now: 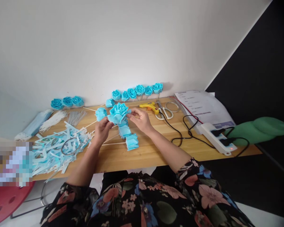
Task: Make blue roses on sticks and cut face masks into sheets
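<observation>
A blue paper flower (118, 113) with open petals is held up over the wooden table between both hands. My left hand (103, 129) pinches its lower left petal. My right hand (140, 119) has thumb and fingers closed on the petal edge at its right side. Just behind my left hand lies a smaller blue flower (101, 114) on a thin stick. Stacks of blue paper petals (132, 142) lie on the table below the held flower, partly overlapping. The underside of the held flower is hidden.
Finished blue flowers (140, 90) line the wall. A yellow glue gun (149, 107) and white-handled scissors (166, 113) lie right of my hands. Paper scraps (59, 151) heap at left. A power strip (217, 138), black cables and papers (203, 105) occupy the right side.
</observation>
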Demonstrator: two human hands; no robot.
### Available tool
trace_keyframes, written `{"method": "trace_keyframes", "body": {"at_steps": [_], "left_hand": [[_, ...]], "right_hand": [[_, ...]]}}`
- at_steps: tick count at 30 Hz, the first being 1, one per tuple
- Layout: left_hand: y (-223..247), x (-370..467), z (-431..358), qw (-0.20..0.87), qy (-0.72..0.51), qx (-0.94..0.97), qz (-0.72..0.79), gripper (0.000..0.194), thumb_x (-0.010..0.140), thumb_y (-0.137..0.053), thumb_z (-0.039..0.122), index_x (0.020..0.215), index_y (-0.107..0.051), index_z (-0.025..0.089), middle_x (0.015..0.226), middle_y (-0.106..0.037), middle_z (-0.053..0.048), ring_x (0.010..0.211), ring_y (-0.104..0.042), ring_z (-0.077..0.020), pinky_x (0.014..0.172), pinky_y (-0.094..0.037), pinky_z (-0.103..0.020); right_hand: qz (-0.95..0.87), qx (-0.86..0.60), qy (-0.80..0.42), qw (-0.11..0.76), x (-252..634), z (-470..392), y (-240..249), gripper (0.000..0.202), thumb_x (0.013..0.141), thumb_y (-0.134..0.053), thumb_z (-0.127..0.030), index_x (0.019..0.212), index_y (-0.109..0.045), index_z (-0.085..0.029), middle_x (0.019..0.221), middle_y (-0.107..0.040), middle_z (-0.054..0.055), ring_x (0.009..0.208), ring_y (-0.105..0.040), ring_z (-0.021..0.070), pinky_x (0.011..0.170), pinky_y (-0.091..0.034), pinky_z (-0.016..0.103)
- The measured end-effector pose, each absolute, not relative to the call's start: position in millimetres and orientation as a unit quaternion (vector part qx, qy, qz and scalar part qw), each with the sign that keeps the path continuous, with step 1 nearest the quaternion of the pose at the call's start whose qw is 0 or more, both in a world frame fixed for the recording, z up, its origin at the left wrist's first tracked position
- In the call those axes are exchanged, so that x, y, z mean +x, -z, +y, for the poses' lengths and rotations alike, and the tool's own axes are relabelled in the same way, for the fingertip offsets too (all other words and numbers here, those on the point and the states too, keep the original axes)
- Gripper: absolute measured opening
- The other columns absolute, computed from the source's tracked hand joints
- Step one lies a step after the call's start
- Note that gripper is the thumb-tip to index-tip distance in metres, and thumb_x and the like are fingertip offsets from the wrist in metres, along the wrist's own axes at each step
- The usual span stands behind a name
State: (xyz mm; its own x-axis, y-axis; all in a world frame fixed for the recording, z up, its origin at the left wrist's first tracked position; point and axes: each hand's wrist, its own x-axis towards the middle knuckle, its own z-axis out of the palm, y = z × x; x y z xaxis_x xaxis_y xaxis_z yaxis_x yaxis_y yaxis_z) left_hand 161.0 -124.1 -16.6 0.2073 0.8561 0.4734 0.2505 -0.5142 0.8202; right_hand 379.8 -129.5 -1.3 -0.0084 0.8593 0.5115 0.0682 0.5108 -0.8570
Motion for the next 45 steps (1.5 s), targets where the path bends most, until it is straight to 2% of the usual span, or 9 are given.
{"method": "trace_keyframes", "body": {"at_steps": [8, 12, 19, 22, 27, 31, 34, 42, 45], "left_hand": [[17.1, 161.2, -123.8, 0.305, -0.497, 0.721, 0.374, 0.032, 0.091, -0.059, 0.041, 0.07, -0.058, 0.017, 0.061, -0.051, 0.001, 0.057, -0.046, -0.011, 0.056, -0.038, -0.023], [17.4, 160.4, -123.6, 0.303, -0.495, 0.722, 0.377, 0.033, 0.091, -0.058, 0.043, 0.07, -0.058, 0.017, 0.059, -0.049, 0.001, 0.055, -0.045, -0.0108, 0.055, -0.037, -0.023], [13.2, 164.1, -124.9, 0.316, -0.475, 0.724, 0.389, 0.031, 0.087, -0.061, 0.047, 0.075, -0.061, 0.018, 0.062, -0.055, 0.0, 0.056, -0.045, -0.0116, 0.056, -0.039, -0.024], [13.0, 164.4, -124.9, 0.31, -0.469, 0.726, 0.395, 0.03, 0.086, -0.062, 0.047, 0.076, -0.063, 0.018, 0.062, -0.056, 0.0, 0.056, -0.046, -0.012, 0.056, -0.04, -0.024], [11.2, 165.0, -126.4, 0.294, -0.467, 0.731, 0.4, 0.032, 0.087, -0.059, 0.042, 0.067, -0.056, 0.018, 0.058, -0.051, 0.001, 0.055, -0.044, -0.0112, 0.055, -0.038, -0.024], [9.9, 165.2, -127.2, 0.3, -0.466, 0.729, 0.401, 0.033, 0.09, -0.054, 0.04, 0.066, -0.054, 0.017, 0.056, -0.048, 0.002, 0.052, -0.043, -0.0104, 0.053, -0.035, -0.024], [9.4, 164.9, -127.5, 0.301, -0.463, 0.728, 0.405, 0.034, 0.093, -0.052, 0.038, 0.066, -0.053, 0.017, 0.058, -0.049, 0.001, 0.053, -0.043, -0.0102, 0.054, -0.034, -0.024], [9.1, 165.4, -128.5, 0.303, -0.467, 0.717, 0.419, 0.035, 0.094, -0.051, 0.037, 0.066, -0.054, 0.017, 0.056, -0.048, 0.002, 0.053, -0.043, -0.0102, 0.055, -0.034, -0.024], [8.1, 165.8, -128.7, 0.308, -0.468, 0.716, 0.417, 0.033, 0.094, -0.052, 0.039, 0.068, -0.056, 0.017, 0.057, -0.05, 0.001, 0.052, -0.043, -0.0103, 0.054, -0.034, -0.024]], "right_hand": [[-0.597, -0.339, -0.408, 0.601, 377.3, -127.5, 7.5, 0.031, 0.08, -0.074, -0.049, 0.094, -0.07, -0.021, 0.085, -0.073, 0.001, 0.08, -0.069, 0.0172, 0.076, -0.055, 0.029], [-0.622, -0.35, -0.364, 0.598, 379.5, -127.8, 7.0, 0.033, 0.088, -0.064, -0.052, 0.09, -0.073, -0.021, 0.087, -0.074, 0.001, 0.082, -0.069, 0.0173, 0.076, -0.054, 0.028], [-0.603, -0.386, -0.331, 0.615, 380.5, -123.5, 8.6, 0.032, 0.084, -0.069, -0.051, 0.092, -0.077, -0.021, 0.092, -0.078, 0.005, 0.085, -0.071, 0.021, 0.077, -0.057, 0.032], [-0.589, -0.388, -0.344, 0.62, 380.6, -121.2, 12.3, 0.037, 0.082, -0.07, -0.052, 0.101, -0.077, -0.02, 0.095, -0.078, 0.006, 0.087, -0.071, 0.0209, 0.079, -0.057, 0.031], [-0.581, -0.395, -0.375, 0.604, 382.1, -119.5, 13.4, 0.059, 0.077, -0.076, -0.051, 0.128, -0.066, -0.023, 0.088, -0.075, 0.002, 0.075, -0.068, 0.0163, 0.072, -0.056, 0.028], [-0.603, -0.372, -0.365, 0.603, 381.9, -121.0, 10.1, 0.051, 0.074, -0.078, -0.054, 0.114, -0.071, -0.023, 0.105, -0.074, 0.005, 0.084, -0.069, 0.0171, 0.079, -0.056, 0.03], [-0.611, -0.364, -0.371, 0.597, 380.9, -123.1, 9.5, 0.052, 0.071, -0.08, -0.057, 0.107, -0.07, -0.021, 0.102, -0.074, 0.006, 0.089, -0.069, 0.0191, 0.083, -0.056, 0.032], [-0.608, -0.364, -0.39, 0.588, 378.7, -122.4, 15.2, 0.058, 0.072, -0.079, -0.056, 0.116, -0.061, -0.022, 0.104, -0.071, 0.006, 0.092, -0.068, 0.0183, 0.085, -0.056, 0.032], [-0.612, -0.363, -0.36, 0.603, 378.0, -122.7, 13.0, 0.069, 0.073, -0.079, -0.055, 0.13, -0.054, -0.025, 0.119, -0.067, 0.009, 0.109, -0.065, 0.0217, 0.086, -0.056, 0.033]]}}
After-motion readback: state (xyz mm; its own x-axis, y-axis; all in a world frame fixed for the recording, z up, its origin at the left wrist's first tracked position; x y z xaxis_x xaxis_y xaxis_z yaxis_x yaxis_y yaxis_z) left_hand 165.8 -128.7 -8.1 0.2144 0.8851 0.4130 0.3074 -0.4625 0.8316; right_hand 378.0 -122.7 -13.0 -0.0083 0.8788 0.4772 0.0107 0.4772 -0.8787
